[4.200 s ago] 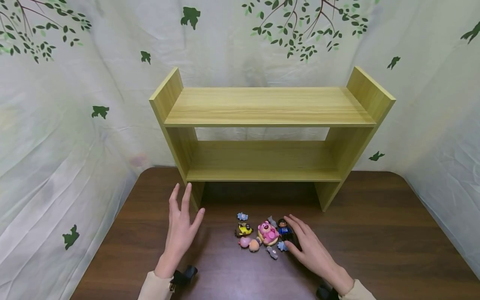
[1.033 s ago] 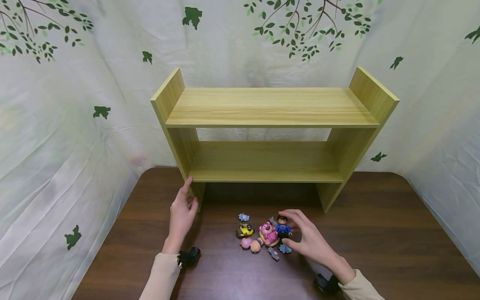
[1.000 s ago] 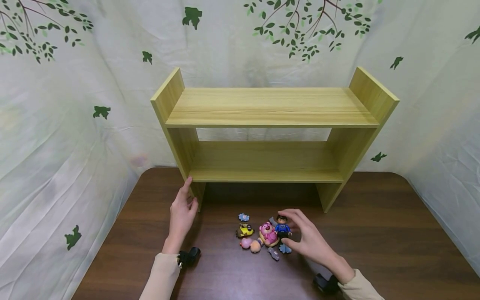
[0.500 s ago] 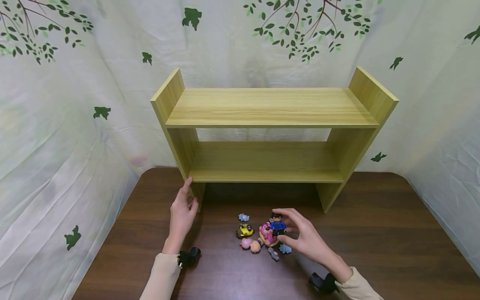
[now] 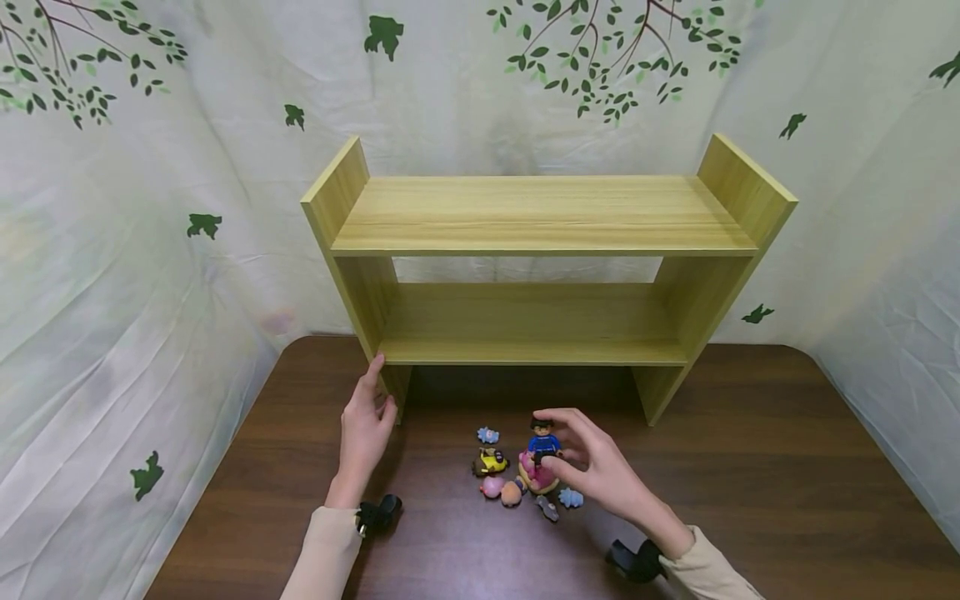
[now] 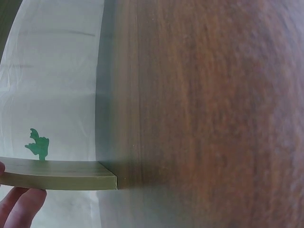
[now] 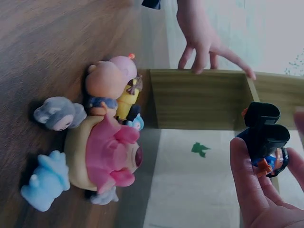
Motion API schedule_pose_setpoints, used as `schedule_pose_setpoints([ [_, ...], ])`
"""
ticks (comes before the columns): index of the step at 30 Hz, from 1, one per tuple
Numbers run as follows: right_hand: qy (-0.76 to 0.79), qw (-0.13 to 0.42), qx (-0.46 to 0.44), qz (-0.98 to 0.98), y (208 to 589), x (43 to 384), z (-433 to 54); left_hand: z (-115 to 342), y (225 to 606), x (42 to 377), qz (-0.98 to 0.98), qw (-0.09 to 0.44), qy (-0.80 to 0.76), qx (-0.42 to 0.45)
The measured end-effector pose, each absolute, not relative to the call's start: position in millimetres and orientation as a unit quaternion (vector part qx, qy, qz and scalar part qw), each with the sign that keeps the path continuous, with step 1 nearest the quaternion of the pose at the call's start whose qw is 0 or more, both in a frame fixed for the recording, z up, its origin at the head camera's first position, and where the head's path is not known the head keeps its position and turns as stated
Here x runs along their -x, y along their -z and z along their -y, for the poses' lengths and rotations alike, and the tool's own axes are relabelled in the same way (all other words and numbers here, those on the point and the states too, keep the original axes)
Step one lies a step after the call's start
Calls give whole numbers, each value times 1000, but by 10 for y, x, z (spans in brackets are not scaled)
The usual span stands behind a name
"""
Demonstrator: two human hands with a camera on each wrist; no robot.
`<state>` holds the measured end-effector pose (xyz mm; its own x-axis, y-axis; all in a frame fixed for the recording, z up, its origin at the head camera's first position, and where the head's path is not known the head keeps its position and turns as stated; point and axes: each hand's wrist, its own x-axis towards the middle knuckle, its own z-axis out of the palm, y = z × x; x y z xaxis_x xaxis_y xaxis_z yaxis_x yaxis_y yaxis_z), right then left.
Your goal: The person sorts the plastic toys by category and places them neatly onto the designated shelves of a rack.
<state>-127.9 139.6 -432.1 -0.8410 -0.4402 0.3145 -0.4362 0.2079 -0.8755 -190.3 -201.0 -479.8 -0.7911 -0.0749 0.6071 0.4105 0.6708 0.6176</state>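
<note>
My right hand (image 5: 603, 471) holds a small toy figure (image 5: 543, 444) in a blue top between thumb and fingers, above the toy group. The right wrist view shows its black legs (image 7: 263, 126) turned toward the camera. Below it in the head view, a pink bear toy (image 5: 538, 479) on a cream base is partly covered. With fingers on both faces of the panel, my left hand (image 5: 363, 437) grips the left side panel (image 6: 57, 180) of the wooden shelf (image 5: 525, 350). Most of that hand lies outside the left wrist view.
Round the bear are a yellow toy (image 5: 491, 461), a pink-headed toy (image 5: 492, 487), a peach-headed toy (image 5: 511, 493), a grey toy (image 5: 547, 507) and light-blue toys (image 5: 571, 497). The brown table (image 5: 787, 467) meets a white leaf-print curtain (image 5: 225, 167) behind the shelf.
My left hand has moved from beside the shelf onto its side panel. The right hand has taken the figure and lifted it up and leftward, in front of the bear.
</note>
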Motion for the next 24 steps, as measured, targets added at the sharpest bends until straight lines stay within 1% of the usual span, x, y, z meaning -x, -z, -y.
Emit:
schedule_pose_setpoints([
  [1, 566, 1, 285, -774, 4315, 1282, -1386, 2009, 4800, 1904, 860, 309, 393, 98],
  [8, 583, -16, 311, -751, 3939, 1179, -1239, 2005, 4800, 1902, 861, 311, 390, 98],
  [11, 587, -13, 307, -749, 3938, 1193, -1210, 2004, 4800, 1899, 860, 313, 391, 98],
  [18, 596, 3, 282, -752, 4165, 1322, -1191, 2001, 4798, 1897, 861, 314, 388, 98],
  [24, 605, -1, 280, -745, 4151, 1365, -1150, 2001, 4800, 1901, 861, 316, 386, 98],
])
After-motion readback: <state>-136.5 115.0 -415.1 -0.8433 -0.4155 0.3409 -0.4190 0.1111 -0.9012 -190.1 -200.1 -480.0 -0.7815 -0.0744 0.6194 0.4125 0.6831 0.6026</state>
